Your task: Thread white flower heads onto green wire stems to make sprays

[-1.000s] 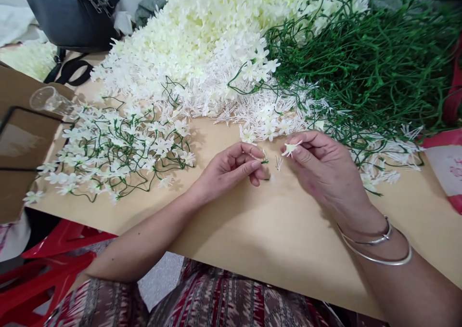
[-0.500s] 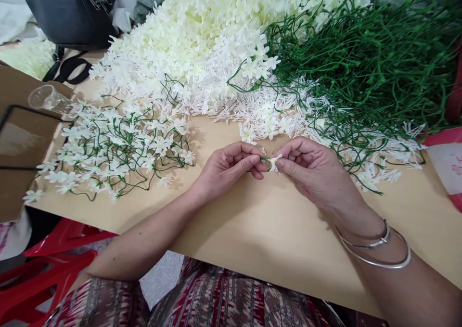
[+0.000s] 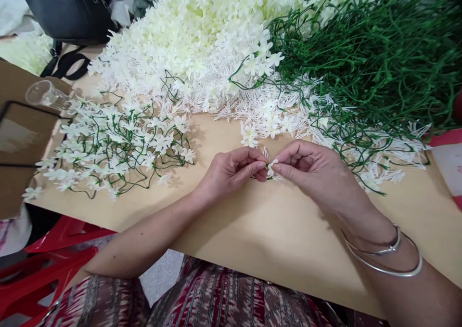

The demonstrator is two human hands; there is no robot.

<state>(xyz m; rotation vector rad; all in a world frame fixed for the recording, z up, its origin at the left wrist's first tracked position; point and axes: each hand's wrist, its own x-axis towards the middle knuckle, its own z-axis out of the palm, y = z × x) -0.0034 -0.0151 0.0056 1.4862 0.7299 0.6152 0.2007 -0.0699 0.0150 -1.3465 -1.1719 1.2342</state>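
Note:
Above the table's front half, my left hand (image 3: 236, 170) pinches a green plastic stem, mostly hidden by its fingers. My right hand (image 3: 306, 170) grips a small white artificial flower (image 3: 272, 167) by a petal, between thumb and forefinger. Flower and stem end meet between the two hands; whether they are joined I cannot make out. Just behind the fingertips lies a small white stamen piece (image 3: 266, 152). To the left, a heap of white flowers on green stems (image 3: 126, 144) lies on the table.
A large pile of loose white petals (image 3: 202, 33) spreads across the back. Green stems (image 3: 371, 62) are heaped at the back right. At left are a clear plastic cup (image 3: 45, 95), a cardboard box (image 3: 21, 134) and a black bag (image 3: 67, 9). Red stools (image 3: 46, 279) stand below.
The flower has turned and moved slightly left, closer to my left fingertips. My right hand has followed it a little to the left. The piles look the same.

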